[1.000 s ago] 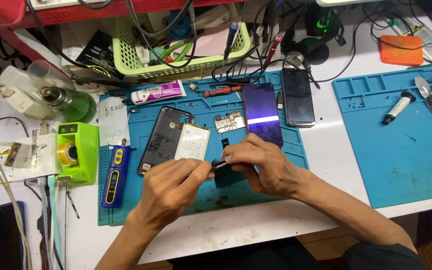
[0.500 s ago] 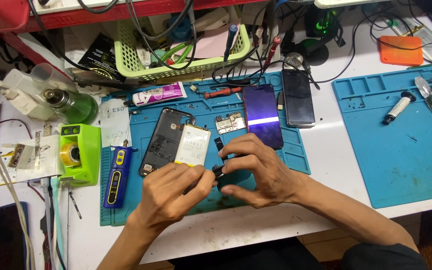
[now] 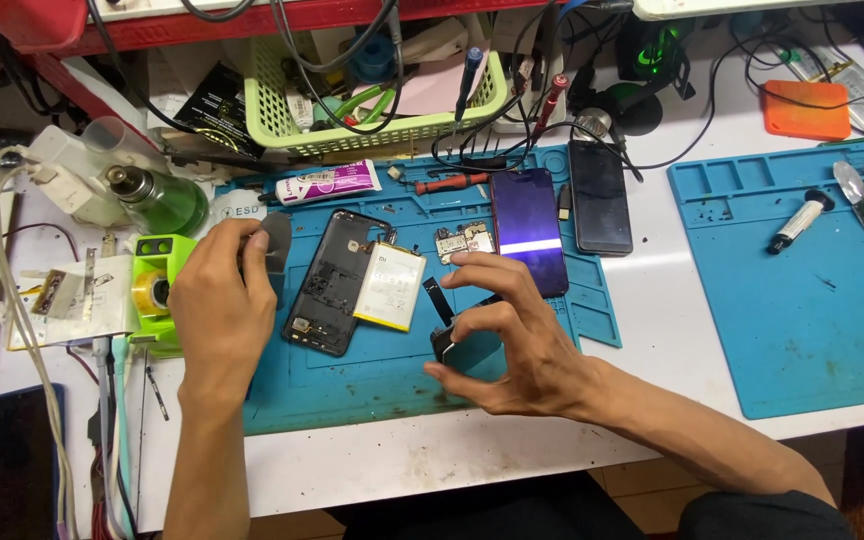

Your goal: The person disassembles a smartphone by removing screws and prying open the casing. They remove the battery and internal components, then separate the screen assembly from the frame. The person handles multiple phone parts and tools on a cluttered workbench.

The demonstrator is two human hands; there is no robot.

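On the blue mat (image 3: pixel 372 385), the right hand (image 3: pixel 522 350) pinches a small black phone part (image 3: pixel 455 345) with a flex strip; it looks light and fragile, best held by its edges. Left hand (image 3: pixel 217 300) grips a grey pry card (image 3: pixel 274 250), fingers pressed together.

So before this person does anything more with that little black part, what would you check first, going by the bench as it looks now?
1. Black part pinched firmly in the right hand: ok, thumb and fingers close on it.
2. Left hand free to help: not ok, it holds a grey flat piece beside the green tape dispenser.
3. Opened phone shell lying flat on the blue mat: ok.
4. Battery out of the way: not ok, it rests against the shell.
5. Lit phone screen apart from the hands: ok.
6. Part's ribbon undamaged: cannot tell.
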